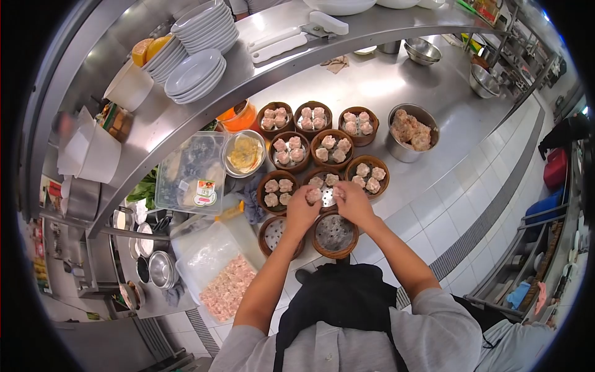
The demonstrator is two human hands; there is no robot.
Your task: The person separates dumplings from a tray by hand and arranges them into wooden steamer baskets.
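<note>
Both hands are over a small round steamer basket [327, 199] with a perforated metal liner. Two pleated shumai dumplings [332, 179] sit at its far side. My left hand [302, 209] has its fingers closed around a shumai at the basket's left. On the right, my right hand [357, 206] pinches another shumai, partly hidden by the fingers. Filled baskets of shumai [288, 151] stand close around and beyond. Nearest my body is a basket with only a bare liner [335, 234]; a similar basket [273, 233] lies to its left, partly behind my left forearm.
A metal pot of filling [412, 131] stands at the right. Leftward are a bowl of yellow contents [244, 154], a clear lidded container [191, 172] and a tub of pink minced filling [227, 279]. A steel shelf [248, 69] with stacked plates [195, 74] overhangs the far side.
</note>
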